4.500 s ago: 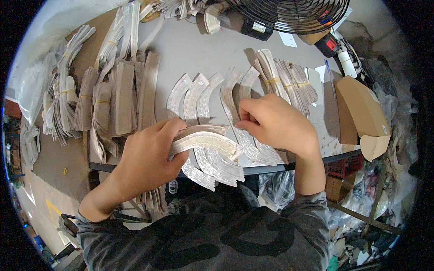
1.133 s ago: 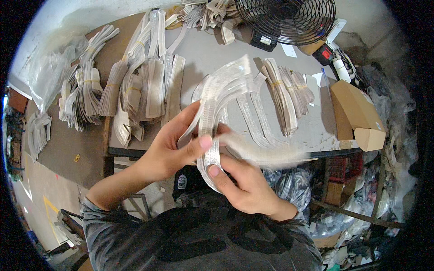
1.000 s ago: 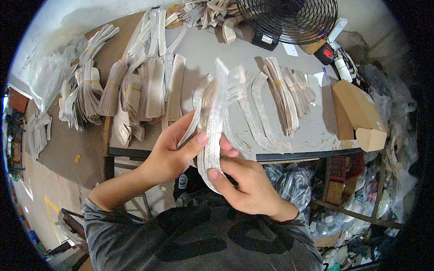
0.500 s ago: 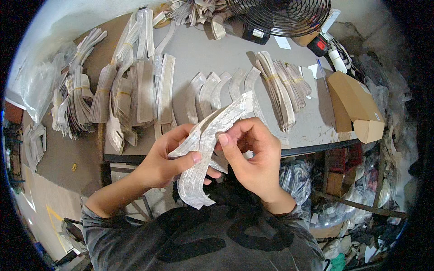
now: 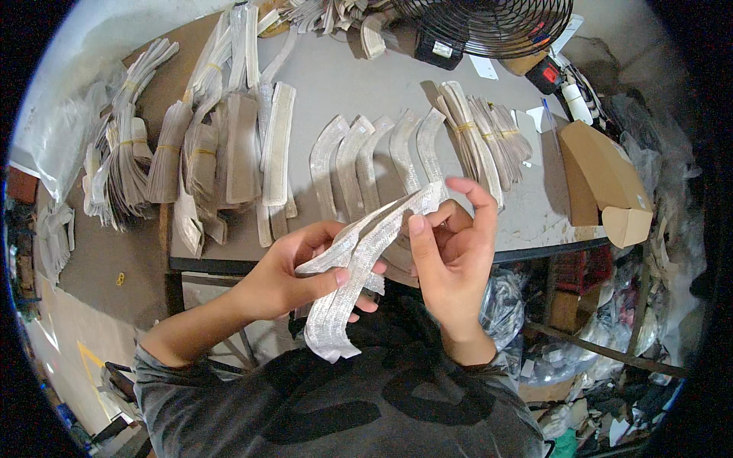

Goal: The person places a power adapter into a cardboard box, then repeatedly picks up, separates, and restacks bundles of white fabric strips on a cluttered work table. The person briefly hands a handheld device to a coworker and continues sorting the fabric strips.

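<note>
My left hand [image 5: 286, 278] grips a few curved, whitish fabric strips [image 5: 365, 256] with rows of stitching, its thumb on top and its fingers beneath. They hang tilted in front of my chest, lower ends ragged and upper ends fanned slightly apart. At the upper right end, my right hand [image 5: 456, 267] pinches a strip's edge between its thumb and a curled finger, while another finger sticks up. Part of that pinch is hidden behind the strip. Just beyond my hands, several similar curved strips [image 5: 326, 168] lie side by side on the grey table [image 5: 534, 221].
Banded bundles of strips [image 5: 172, 153] crowd the table's left side, and more bundles [image 5: 467, 137] lie right of centre. A black wire fan [image 5: 489, 27] stands at the back. An open cardboard box [image 5: 611, 175] sits at the right edge, above plastic bags [image 5: 502, 309].
My right hand has moved right and up along the strips toward their upper end, and one finger has lifted. The view has shifted slightly.
</note>
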Tool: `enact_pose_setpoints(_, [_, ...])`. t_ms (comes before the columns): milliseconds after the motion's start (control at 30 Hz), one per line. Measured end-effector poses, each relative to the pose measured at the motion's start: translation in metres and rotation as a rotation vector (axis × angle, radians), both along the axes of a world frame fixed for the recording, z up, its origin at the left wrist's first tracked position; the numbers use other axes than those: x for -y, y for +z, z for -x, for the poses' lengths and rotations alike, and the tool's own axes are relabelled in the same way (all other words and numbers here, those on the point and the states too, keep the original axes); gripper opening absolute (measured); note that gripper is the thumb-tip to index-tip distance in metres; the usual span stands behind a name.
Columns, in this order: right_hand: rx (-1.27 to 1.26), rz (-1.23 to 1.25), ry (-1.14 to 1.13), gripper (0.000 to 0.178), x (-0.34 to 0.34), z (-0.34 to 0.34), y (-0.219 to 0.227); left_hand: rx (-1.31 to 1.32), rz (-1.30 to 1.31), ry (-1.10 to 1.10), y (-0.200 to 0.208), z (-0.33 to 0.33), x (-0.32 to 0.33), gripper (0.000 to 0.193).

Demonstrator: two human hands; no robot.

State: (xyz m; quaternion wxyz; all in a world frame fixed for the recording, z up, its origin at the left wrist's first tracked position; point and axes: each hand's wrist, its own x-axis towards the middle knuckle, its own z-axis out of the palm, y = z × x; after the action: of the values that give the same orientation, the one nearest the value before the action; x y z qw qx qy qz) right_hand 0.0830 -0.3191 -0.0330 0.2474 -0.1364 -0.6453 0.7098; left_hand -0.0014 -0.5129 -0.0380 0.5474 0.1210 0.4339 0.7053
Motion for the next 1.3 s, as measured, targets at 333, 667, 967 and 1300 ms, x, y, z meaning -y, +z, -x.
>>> enact_pose_setpoints(333, [0.004,-0.081,0.071,0.026,-0.013,-0.009,-0.011,0.029,0.032,-0.016,-0.009,0.002,-0.002,0.056])
enact_pose_setpoints(667, [-0.039,-0.224,0.039,0.019,-0.017,-0.004,-0.019,0.226,0.019,0.017,-0.005,0.005,0.001,0.047])
enact_pose_setpoints(967, [0.046,-0.107,0.127,0.023,-0.021,0.0,-0.009,0.181,0.038,0.049,0.0,0.004,0.0,0.051])
enact_pose_setpoints(1300, [0.016,-0.039,0.139,0.018,-0.015,-0.002,-0.007,0.127,0.112,0.219,0.004,0.002,0.002,0.061])
